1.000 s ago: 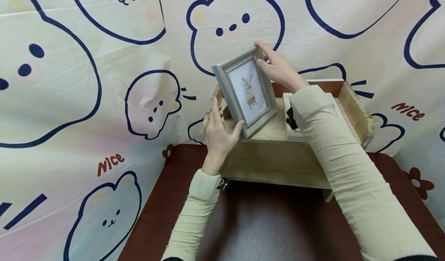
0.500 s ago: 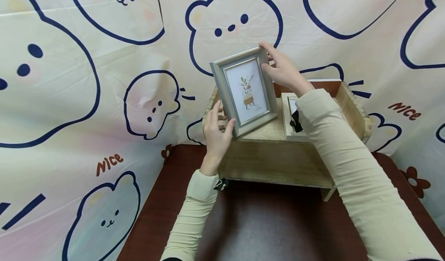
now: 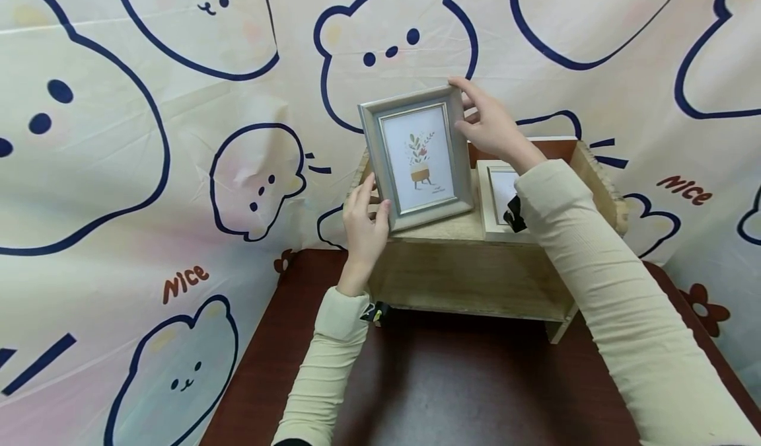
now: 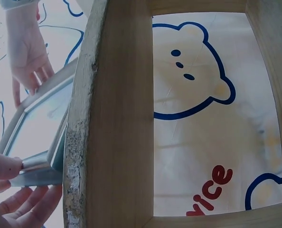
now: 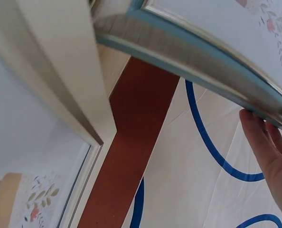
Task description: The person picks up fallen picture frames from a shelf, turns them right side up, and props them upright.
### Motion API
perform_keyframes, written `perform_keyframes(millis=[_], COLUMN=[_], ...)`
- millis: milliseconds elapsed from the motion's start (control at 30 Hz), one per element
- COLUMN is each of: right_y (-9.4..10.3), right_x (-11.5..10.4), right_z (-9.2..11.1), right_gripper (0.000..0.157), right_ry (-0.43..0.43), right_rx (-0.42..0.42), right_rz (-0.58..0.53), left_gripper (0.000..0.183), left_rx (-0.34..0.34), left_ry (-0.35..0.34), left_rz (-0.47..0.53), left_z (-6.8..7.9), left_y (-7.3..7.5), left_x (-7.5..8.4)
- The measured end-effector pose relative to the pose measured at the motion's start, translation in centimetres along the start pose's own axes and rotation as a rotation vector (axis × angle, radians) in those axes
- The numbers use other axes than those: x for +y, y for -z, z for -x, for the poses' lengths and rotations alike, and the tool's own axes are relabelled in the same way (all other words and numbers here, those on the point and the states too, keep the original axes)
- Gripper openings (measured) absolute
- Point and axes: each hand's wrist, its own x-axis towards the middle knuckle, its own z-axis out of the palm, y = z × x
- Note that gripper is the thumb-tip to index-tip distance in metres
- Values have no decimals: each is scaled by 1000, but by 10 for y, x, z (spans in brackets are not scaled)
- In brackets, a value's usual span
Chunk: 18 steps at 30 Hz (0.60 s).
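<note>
A grey-blue picture frame (image 3: 416, 162) with a potted-plant print stands tilted on the top of a small wooden shelf (image 3: 464, 277). My left hand (image 3: 362, 228) holds its lower left corner; in the left wrist view the thumb (image 4: 8, 166) lies on the front and the fingers reach beneath. At the upper right corner my right hand (image 3: 490, 125) grips the edge, its fingertips partly hidden behind the frame. A cream picture frame (image 3: 489, 218) sits to the right on the same shelf, partly covered by my right sleeve.
Raised side boards (image 3: 603, 182) and a reddish-brown back board (image 3: 553, 148) border the shelf top. Below is a dark red table (image 3: 464, 380). A cartoon-printed cloth (image 3: 250, 182) hangs close behind.
The grey-blue picture frame has turned to face me more squarely, its lower left corner shifting left. My left hand has moved slightly left and my right hand slightly right with it.
</note>
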Motion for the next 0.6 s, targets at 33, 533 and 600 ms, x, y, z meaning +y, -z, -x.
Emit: perform_keyframes(millis=[33, 533, 600], right_y=[0, 1, 0], right_x=[0, -2, -2], right_z=[1, 14, 16], right_gripper=[65, 68, 68], right_ry=[0, 2, 6], right_rx=[4, 39, 45], right_rz=[5, -15, -13], left_gripper=[42, 41, 41], left_rx=[2, 31, 30], left_ry=[3, 61, 74], left_rz=[-12, -116, -130], left_z=[-1, -11, -12], left_y=[0, -2, -2], left_x=[0, -1, -1])
